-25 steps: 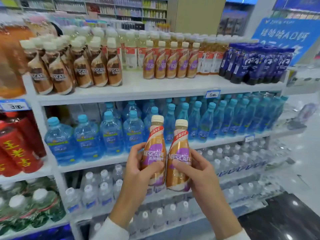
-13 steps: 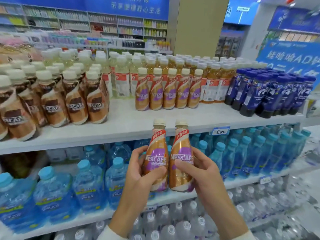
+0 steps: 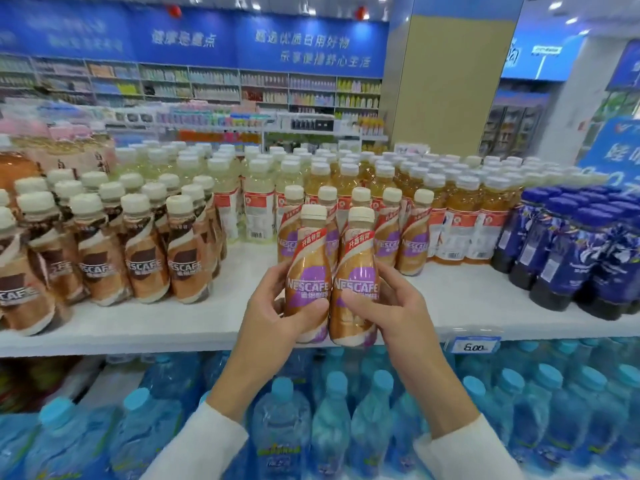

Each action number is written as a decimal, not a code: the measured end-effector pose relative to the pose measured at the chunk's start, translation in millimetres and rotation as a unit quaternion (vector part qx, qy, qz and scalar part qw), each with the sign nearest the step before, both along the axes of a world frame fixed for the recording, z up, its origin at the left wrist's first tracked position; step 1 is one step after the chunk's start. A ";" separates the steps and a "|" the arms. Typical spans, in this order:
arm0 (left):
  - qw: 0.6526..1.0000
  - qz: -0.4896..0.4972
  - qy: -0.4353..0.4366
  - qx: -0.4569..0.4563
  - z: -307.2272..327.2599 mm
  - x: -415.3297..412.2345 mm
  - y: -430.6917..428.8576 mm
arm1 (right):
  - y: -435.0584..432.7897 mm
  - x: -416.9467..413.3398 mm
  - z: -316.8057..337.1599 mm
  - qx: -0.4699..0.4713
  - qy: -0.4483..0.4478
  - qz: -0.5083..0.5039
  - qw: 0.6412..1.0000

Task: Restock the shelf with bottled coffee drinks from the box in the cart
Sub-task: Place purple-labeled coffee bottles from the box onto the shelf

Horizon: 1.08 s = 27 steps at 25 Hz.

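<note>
Since half a second ago the two bottles have come up from below the shelf (image 3: 138, 327) edge; their bases are now level with its front lip and their caps overlap the row behind. Nearest the camera, white sleeves reach over the blue-capped water bottles (image 3: 332, 410) on the tier below. Above them the left grip (image 3: 277, 313) wraps the left coffee bottle (image 3: 308, 258), thumb across the front of its purple label. The right grip (image 3: 391, 306) holds the right coffee bottle (image 3: 358, 261) the same way. Both bottles stand upright, side by side and touching, each enclosed low on its body with neck and cap clear above the fingers. The step in hand looks like the placing of this pair. The next move probably calls for carrying them forward over the lip and setting them down on the bare white strip just in front of the matching purple-label row (image 3: 412, 244), labels facing out, without knocking that row over. The brown-label coffee bottles (image 3: 145, 268) stand to the left, the dark blue bottles (image 3: 571, 258) to the right, and pale tea bottles (image 3: 259, 202) fill the back. The box and cart are out of view.
</note>
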State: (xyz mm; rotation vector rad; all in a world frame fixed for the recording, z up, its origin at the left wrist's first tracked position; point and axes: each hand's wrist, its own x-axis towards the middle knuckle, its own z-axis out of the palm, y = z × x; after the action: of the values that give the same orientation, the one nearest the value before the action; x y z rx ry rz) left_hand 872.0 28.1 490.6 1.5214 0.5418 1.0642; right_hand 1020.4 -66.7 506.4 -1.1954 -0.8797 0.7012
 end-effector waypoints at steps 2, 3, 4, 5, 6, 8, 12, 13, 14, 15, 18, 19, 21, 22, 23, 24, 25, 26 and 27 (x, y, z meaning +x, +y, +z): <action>1.000 0.012 0.009 0.015 4.4 11.6 16.1 | 17.8 12.0 6.0 0.002 -0.030 0.003 1.000; 0.999 0.021 0.016 0.018 4.5 15.3 23.0 | 26.2 15.8 6.4 0.001 -0.042 0.005 0.999; 0.999 0.031 0.023 0.019 2.6 17.7 30.5 | 33.5 17.9 5.7 0.000 -0.053 0.008 0.999; 0.999 0.035 0.027 0.017 -0.7 19.1 37.4 | 39.8 20.2 2.4 -0.001 -0.063 0.012 0.998; 0.999 0.035 0.029 0.012 -5.5 19.4 43.3 | 45.4 22.1 -2.9 -0.001 -0.070 0.016 0.997; 0.999 0.029 0.028 0.003 -13.4 17.3 50.5 | 53.0 24.7 -13.4 0.004 -0.072 0.031 0.997; 0.999 0.017 0.028 0.002 -19.0 14.7 52.3 | 56.9 30.5 -26.1 0.018 -0.071 0.048 0.996; 0.999 0.018 0.033 0.006 -20.6 13.6 51.3 | 55.5 31.1 -28.1 0.017 -0.079 0.050 0.995; 0.998 0.026 0.047 0.014 -23.3 12.6 50.4 | 53.3 31.3 -29.9 0.012 -0.093 0.049 0.994; 0.997 0.039 0.068 0.024 -25.9 11.3 48.3 | 50.3 30.8 -31.8 0.003 -0.111 0.043 0.993; 0.986 0.116 0.110 0.036 -29.1 7.8 39.7 | 42.7 27.9 -37.9 -0.013 -0.142 0.010 0.990; 0.983 0.139 0.112 0.040 -29.2 7.3 36.6 | 40.9 26.9 -40.0 -0.018 -0.147 -0.002 0.989; 0.977 0.169 0.119 0.047 -27.8 7.7 31.8 | 39.3 24.8 -43.4 -0.021 -0.159 -0.027 0.987; 0.974 0.182 0.124 0.048 -26.1 9.0 30.3 | 40.2 24.1 -44.4 -0.023 -0.165 -0.036 0.985; 0.971 0.196 0.128 0.046 -24.2 10.7 30.1 | 42.4 23.9 -44.2 -0.027 -0.170 -0.044 0.984; 0.969 0.207 0.131 0.042 -22.1 13.0 31.1 | 46.1 24.0 -43.2 -0.031 -0.177 -0.050 0.983; 0.966 0.215 0.135 0.040 -19.7 15.7 32.8 | 50.6 24.6 -42.0 -0.034 -0.184 -0.055 0.981; 0.965 0.218 0.140 0.040 -17.3 19.4 34.9 | 55.5 25.8 -40.7 -0.038 -0.191 -0.060 0.979; 0.964 0.220 0.145 0.041 -15.6 23.1 37.5 | 60.2 27.1 -39.4 -0.045 -0.196 -0.066 0.977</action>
State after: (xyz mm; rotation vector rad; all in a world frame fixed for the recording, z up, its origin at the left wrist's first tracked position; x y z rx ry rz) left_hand 895.1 65.5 475.0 1.6855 1.0893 1.2140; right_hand 1047.5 -6.5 467.0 -1.4890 -1.0905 0.4056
